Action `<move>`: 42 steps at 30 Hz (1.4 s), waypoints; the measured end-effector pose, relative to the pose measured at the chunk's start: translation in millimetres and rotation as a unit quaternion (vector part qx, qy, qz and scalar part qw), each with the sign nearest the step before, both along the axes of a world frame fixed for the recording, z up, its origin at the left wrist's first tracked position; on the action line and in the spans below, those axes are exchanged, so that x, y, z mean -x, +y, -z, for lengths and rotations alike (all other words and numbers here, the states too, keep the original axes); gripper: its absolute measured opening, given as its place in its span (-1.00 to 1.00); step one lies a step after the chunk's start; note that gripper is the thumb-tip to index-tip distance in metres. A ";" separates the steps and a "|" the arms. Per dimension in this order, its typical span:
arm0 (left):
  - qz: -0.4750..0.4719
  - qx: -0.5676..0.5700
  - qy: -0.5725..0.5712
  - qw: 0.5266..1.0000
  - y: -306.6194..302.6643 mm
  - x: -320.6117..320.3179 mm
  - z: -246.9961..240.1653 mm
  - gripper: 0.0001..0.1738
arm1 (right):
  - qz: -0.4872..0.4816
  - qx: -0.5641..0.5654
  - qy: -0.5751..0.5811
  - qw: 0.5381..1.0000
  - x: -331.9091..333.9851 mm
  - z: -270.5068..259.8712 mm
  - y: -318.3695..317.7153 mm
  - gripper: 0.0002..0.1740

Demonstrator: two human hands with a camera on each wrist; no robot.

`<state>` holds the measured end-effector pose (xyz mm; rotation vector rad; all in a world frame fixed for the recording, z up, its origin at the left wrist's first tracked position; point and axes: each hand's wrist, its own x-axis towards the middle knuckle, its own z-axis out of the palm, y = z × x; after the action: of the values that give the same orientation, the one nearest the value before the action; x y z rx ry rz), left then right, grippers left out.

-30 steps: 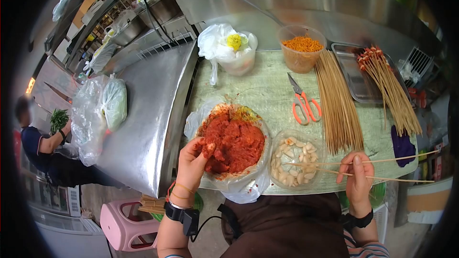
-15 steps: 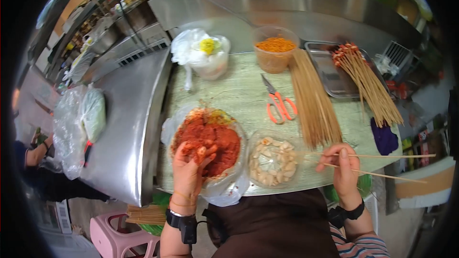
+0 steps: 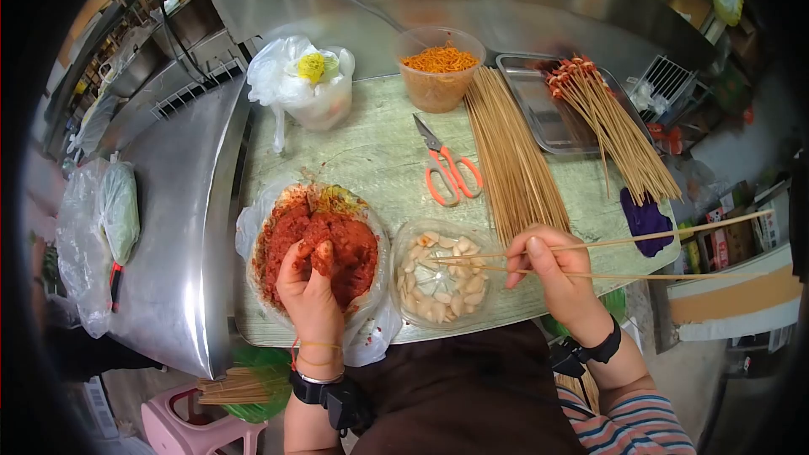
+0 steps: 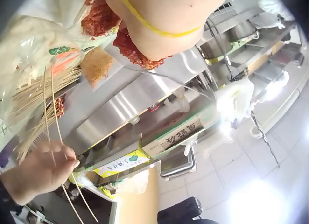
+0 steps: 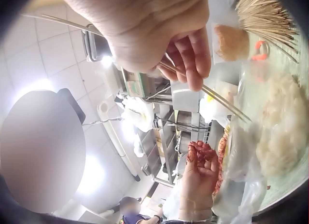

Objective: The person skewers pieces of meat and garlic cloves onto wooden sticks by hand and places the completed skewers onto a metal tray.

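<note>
Over the red paste (image 3: 350,244) in a plastic-lined bowl, the left hand (image 3: 312,299) pinches a bit of that paste between smeared thumb and fingers; the right wrist view shows this red lump (image 5: 200,151) at its fingertips. Two long thin sticks (image 3: 666,236) are gripped by the right hand (image 3: 560,278), slightly spread like chopsticks. Their tips reach over pale, clove-like pieces (image 3: 438,312) in a clear container beside the paste bowl. In the left wrist view the sticks (image 4: 54,113) cross the right hand (image 4: 41,171).
Orange-handled scissors (image 3: 452,175) lie behind the clear container, near a bundle of bare skewers (image 3: 514,160). At the back stand a tub of orange shreds (image 3: 440,84) and a bagged tub (image 3: 316,105). Loaded skewers (image 3: 615,131) rest across a metal tray (image 3: 539,131). Purple cloth (image 3: 646,223) lies at right.
The head view has shifted, so the table appears further left. The left hand has moved right over the paste. The stick tips drew back from the clear container, then returned over it.
</note>
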<state>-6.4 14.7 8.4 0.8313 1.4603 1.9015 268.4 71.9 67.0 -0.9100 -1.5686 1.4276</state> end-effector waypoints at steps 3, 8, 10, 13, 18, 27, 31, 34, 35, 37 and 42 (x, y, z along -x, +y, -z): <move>0.017 -0.017 -0.105 0.994 2.6 -9.2 3.9 -0.78 | -0.002 0.002 0.008 1.000 12.4 4.2 5.5 -0.68; 0.007 -0.032 -0.045 0.998 -0.1 -9.3 11.3 -0.69 | -0.036 -0.061 -0.080 0.994 31.7 11.4 16.8 -0.68; 0.009 -0.036 -0.111 0.993 -4.8 -4.4 15.6 -0.70 | -0.053 -0.084 -0.110 0.989 38.3 6.6 19.1 -0.69; 0.038 -0.064 -0.200 0.977 -4.3 -1.6 14.7 -0.71 | -0.076 -0.190 -0.168 0.964 48.0 8.8 20.1 -0.72; 0.040 -0.052 -0.149 0.987 0.6 -5.2 5.5 -0.72 | -0.087 -0.276 -0.218 0.932 45.7 10.3 13.5 -0.75; 0.054 -0.058 -0.186 0.979 -0.3 -4.9 8.4 -0.71 | 0.106 0.033 0.064 0.992 3.2 26.2 15.6 -0.61; 0.082 -0.059 -0.236 0.967 -5.2 -6.1 -0.8 -0.80 | 0.100 0.126 0.186 0.969 -4.5 27.8 16.5 -0.61; 0.111 -0.041 -0.246 0.962 -10.2 -10.4 -11.3 -0.80 | 0.082 0.159 0.245 0.953 2.3 24.1 19.6 -0.62; 0.129 -0.034 -0.250 0.959 -11.4 -10.3 -13.7 -0.79 | 0.072 0.165 0.267 0.947 4.6 22.3 20.1 -0.62; 0.142 -0.017 -0.227 0.963 -14.3 -11.7 -20.7 -0.73 | 0.053 0.164 0.273 0.946 12.1 19.7 20.6 -0.63; 0.222 0.043 -0.267 0.937 -22.5 -14.0 -24.8 -0.63 | -0.018 0.245 0.246 0.938 32.2 20.4 20.4 -0.63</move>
<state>7.7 -7.8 33.1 0.4897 0.9194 1.5403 236.2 92.3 46.7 -0.7143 -0.8746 1.9387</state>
